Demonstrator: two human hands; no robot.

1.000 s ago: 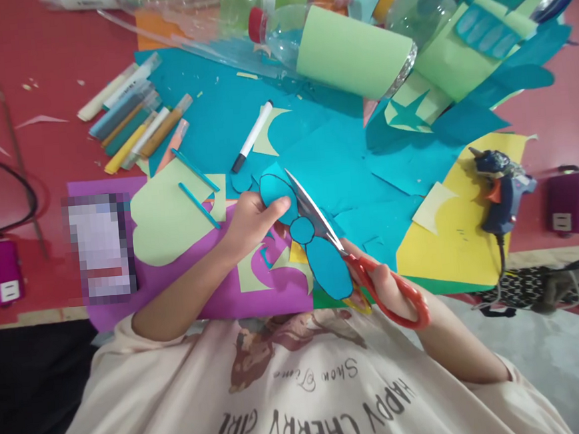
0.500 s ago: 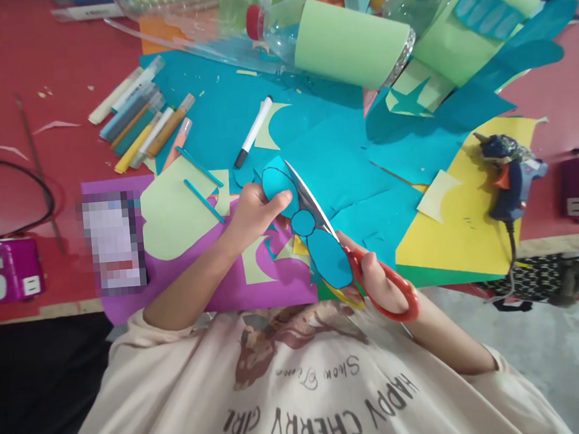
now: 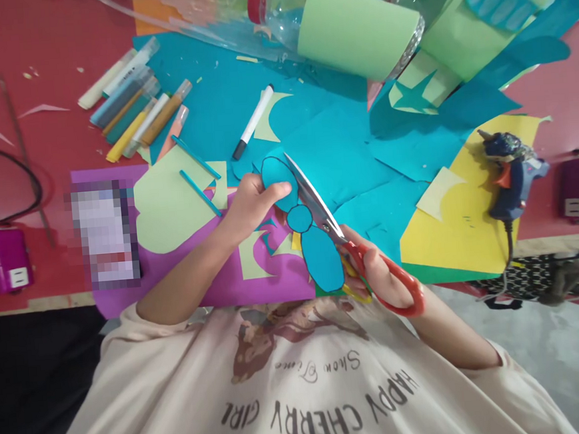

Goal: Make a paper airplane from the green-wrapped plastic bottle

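Observation:
Between thumb and fingers, my left hand (image 3: 258,203) pinches the upper lobe of a blue paper bow (image 3: 321,258) outlined in black. The bow has two rounded lobes and a small round middle. My right hand (image 3: 374,270) grips red-handled scissors (image 3: 321,204), with fingers through the handles. Their metal blades lie along the right edge of the upper lobe, tips pointing up and left. Part of a yellow thing shows below the right hand; its kind is unclear. Green and blue paper scraps (image 3: 258,266) lie under the bow.
Several markers (image 3: 135,102) lie at the upper left, and a black-capped marker (image 3: 255,123) on blue card. A paper-wrapped bottle (image 3: 355,28) lies at the back. The glue gun (image 3: 511,173) rests on yellow paper at right. A pixelated phone-like object (image 3: 105,235) lies left.
The upper lobe's right edge now follows its black outline, the paper beyond it gone. The lower lobe has swung slightly left, and the scissors blades look a little more closed. The whole view shifted slightly.

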